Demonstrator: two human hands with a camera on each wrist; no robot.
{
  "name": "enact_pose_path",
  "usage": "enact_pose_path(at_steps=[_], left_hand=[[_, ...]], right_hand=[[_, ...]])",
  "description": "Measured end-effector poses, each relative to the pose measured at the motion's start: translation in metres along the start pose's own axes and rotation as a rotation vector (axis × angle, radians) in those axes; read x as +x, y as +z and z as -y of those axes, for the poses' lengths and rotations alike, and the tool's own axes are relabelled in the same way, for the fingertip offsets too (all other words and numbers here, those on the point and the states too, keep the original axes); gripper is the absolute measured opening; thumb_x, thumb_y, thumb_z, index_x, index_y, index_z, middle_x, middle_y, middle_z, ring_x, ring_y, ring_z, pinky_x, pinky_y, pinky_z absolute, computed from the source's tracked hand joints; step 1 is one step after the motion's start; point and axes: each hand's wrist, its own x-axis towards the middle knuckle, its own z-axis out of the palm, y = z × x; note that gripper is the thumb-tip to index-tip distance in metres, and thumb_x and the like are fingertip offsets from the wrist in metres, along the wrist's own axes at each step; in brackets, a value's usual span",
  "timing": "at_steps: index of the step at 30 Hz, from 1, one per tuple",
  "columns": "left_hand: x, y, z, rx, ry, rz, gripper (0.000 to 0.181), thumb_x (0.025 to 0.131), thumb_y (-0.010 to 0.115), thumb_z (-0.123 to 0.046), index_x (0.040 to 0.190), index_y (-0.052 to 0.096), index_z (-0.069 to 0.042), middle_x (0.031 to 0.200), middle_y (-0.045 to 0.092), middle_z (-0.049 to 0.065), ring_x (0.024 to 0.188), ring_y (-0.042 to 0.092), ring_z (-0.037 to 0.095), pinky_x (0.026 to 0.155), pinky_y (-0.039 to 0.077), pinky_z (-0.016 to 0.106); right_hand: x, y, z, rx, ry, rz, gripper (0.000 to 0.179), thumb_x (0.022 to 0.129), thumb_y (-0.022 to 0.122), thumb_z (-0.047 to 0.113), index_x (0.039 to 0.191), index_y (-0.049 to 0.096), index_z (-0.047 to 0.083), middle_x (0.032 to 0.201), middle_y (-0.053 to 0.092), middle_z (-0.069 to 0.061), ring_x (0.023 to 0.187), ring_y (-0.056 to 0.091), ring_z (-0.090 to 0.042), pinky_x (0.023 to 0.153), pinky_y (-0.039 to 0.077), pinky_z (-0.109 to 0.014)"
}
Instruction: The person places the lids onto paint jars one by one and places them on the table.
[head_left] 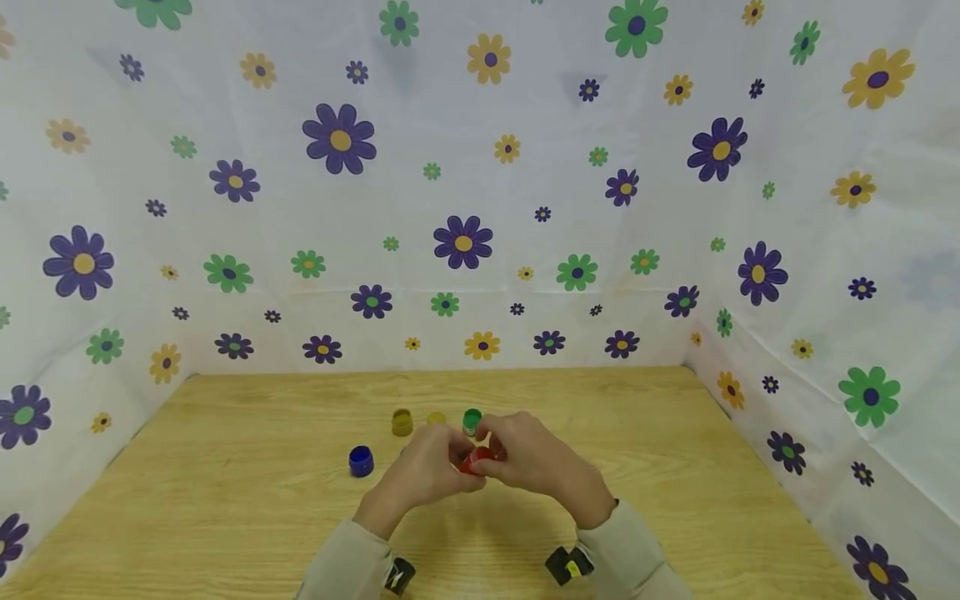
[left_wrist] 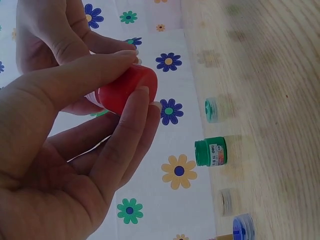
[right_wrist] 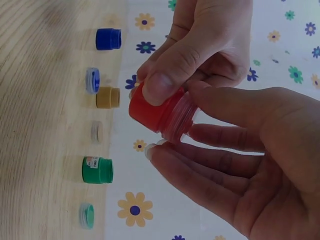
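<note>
A small red paint jar (head_left: 478, 457) is held between both hands above the near middle of the table. My left hand (head_left: 426, 467) grips its red body, thumb on one side and fingers on the other. With thumb and fingers, my right hand (head_left: 536, 458) pinches the clear screw lid (right_wrist: 180, 120), which sits on the jar's mouth. The jar lies tilted on its side in the right wrist view. Beyond the hands stands a green paint jar (head_left: 472, 421); an ochre jar (head_left: 402, 423) and a blue jar (head_left: 362, 463) are to the left.
Loose lids lie among the jars: a blue-stained one (right_wrist: 93, 80), a pale one (right_wrist: 96, 132) and a green-stained one (right_wrist: 86, 216). The wooden table (head_left: 225, 483) meets a white flowered cloth (head_left: 405, 200) at the back and sides.
</note>
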Motion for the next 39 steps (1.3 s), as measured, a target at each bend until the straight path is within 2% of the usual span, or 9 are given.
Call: enact_pose_path(at_steps=[3, 7, 11, 16, 20, 26, 31, 35, 39], left_hand=[[0.0001, 0.0002, 0.0000, 0.007, 0.006, -0.007, 0.009, 0.082, 0.085, -0.012, 0.087, 0.078, -0.012, 0.084, 0.078, -0.001, 0.073, 0.063, 0.010, 0.065, 0.052, 0.024], [0.0000, 0.0003, 0.0013, 0.003, 0.003, -0.009, 0.011, 0.083, 0.085, -0.014, 0.091, 0.079, -0.012, 0.086, 0.078, -0.001, 0.075, 0.066, 0.009, 0.067, 0.054, 0.025], [-0.0005, -0.0001, 0.0025, -0.009, -0.003, -0.008, 0.011, 0.083, 0.085, -0.013, 0.092, 0.078, -0.011, 0.084, 0.077, -0.001, 0.074, 0.066, 0.009, 0.067, 0.054, 0.025], [-0.0016, -0.0002, 0.0028, -0.015, 0.005, -0.009, 0.015, 0.082, 0.085, -0.011, 0.095, 0.078, -0.008, 0.084, 0.078, 0.001, 0.073, 0.068, 0.008, 0.065, 0.054, 0.023], [-0.0010, -0.0003, 0.0020, 0.009, 0.008, -0.022, 0.017, 0.081, 0.086, -0.010, 0.096, 0.079, -0.008, 0.084, 0.078, 0.001, 0.073, 0.068, 0.008, 0.065, 0.054, 0.022], [-0.0003, -0.0006, 0.0011, 0.024, 0.007, -0.021, 0.014, 0.080, 0.086, -0.009, 0.093, 0.079, -0.009, 0.085, 0.078, 0.001, 0.072, 0.067, 0.009, 0.064, 0.054, 0.022], [0.0000, -0.0018, 0.0009, 0.018, 0.009, -0.015, 0.014, 0.081, 0.086, -0.010, 0.093, 0.080, -0.009, 0.086, 0.079, 0.001, 0.073, 0.068, 0.009, 0.065, 0.055, 0.023], [-0.0003, -0.0026, 0.0008, 0.021, 0.008, -0.013, 0.012, 0.082, 0.086, -0.013, 0.092, 0.080, -0.010, 0.086, 0.079, 0.001, 0.074, 0.068, 0.010, 0.067, 0.055, 0.024], [-0.0011, -0.0029, 0.0002, 0.008, -0.004, -0.006, 0.011, 0.083, 0.086, -0.015, 0.091, 0.079, -0.012, 0.085, 0.078, -0.001, 0.074, 0.067, 0.010, 0.067, 0.055, 0.026]], right_hand=[[-0.0007, -0.0002, -0.0011, -0.009, 0.012, -0.010, 0.026, 0.097, 0.074, 0.022, 0.112, 0.064, 0.002, 0.084, 0.072, -0.008, 0.065, 0.059, -0.011, 0.059, 0.048, -0.018], [-0.0023, -0.0025, -0.0021, 0.008, -0.012, -0.012, 0.029, 0.098, 0.071, 0.023, 0.118, 0.063, 0.003, 0.105, 0.074, -0.013, 0.086, 0.071, -0.024, 0.070, 0.057, -0.024], [-0.0027, -0.0051, -0.0012, 0.029, -0.059, 0.013, 0.026, 0.096, 0.073, 0.013, 0.120, 0.067, 0.004, 0.117, 0.073, -0.012, 0.100, 0.073, -0.026, 0.081, 0.062, -0.031], [-0.0024, -0.0054, 0.0001, 0.026, -0.092, 0.038, 0.022, 0.092, 0.076, 0.005, 0.114, 0.074, 0.006, 0.108, 0.074, -0.009, 0.098, 0.072, -0.021, 0.082, 0.062, -0.030], [-0.0021, -0.0046, 0.0005, 0.007, -0.091, 0.026, 0.019, 0.091, 0.077, 0.007, 0.110, 0.076, 0.006, 0.103, 0.074, -0.008, 0.092, 0.070, -0.018, 0.081, 0.061, -0.028], [-0.0005, -0.0030, 0.0001, 0.002, -0.064, 0.008, 0.016, 0.094, 0.075, 0.012, 0.108, 0.075, 0.005, 0.092, 0.075, -0.006, 0.076, 0.063, -0.008, 0.070, 0.052, -0.017], [-0.0001, -0.0030, -0.0008, 0.014, -0.047, 0.007, 0.016, 0.098, 0.071, 0.016, 0.107, 0.073, 0.003, 0.084, 0.072, -0.005, 0.067, 0.057, -0.006, 0.062, 0.049, -0.017], [-0.0015, -0.0043, -0.0015, 0.014, -0.052, -0.004, 0.021, 0.098, 0.071, 0.016, 0.114, 0.071, 0.002, 0.101, 0.075, -0.010, 0.083, 0.070, -0.017, 0.070, 0.057, -0.020], [-0.0031, -0.0070, -0.0016, 0.028, -0.066, 0.004, 0.024, 0.096, 0.073, 0.012, 0.118, 0.071, 0.004, 0.115, 0.074, -0.011, 0.099, 0.072, -0.024, 0.081, 0.061, -0.025]])
